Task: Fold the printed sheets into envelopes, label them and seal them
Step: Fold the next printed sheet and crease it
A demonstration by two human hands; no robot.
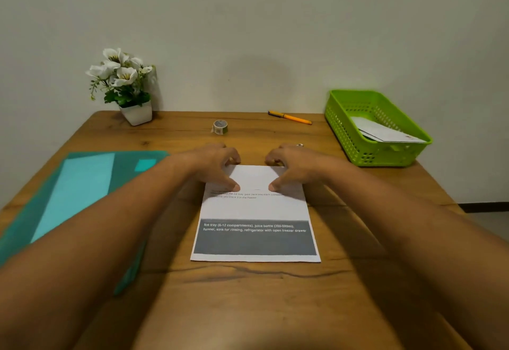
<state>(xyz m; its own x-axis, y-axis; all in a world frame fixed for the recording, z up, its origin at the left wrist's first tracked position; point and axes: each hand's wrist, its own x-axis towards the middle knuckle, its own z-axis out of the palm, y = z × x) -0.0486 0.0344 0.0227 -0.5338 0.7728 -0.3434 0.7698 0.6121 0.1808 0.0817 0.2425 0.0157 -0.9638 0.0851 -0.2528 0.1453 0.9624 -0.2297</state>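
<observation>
A printed sheet (254, 209) lies on the wooden table (248, 294) in front of me, with a grey text band near its front edge. Its far part is folded toward me into a white flap. My left hand (212, 162) and my right hand (294, 163) sit side by side on that flap. Each thumb presses the flap's front edge, and the fingers curl over the far fold. A small roll of tape (220, 126) stands behind the hands, and an orange pen (290, 117) lies by the wall.
A green plastic basket (355, 140) at the back right holds white folded paper (385, 132). A teal folder (74, 192) lies at the left. A white pot of flowers (124, 85) stands at the back left against the wall.
</observation>
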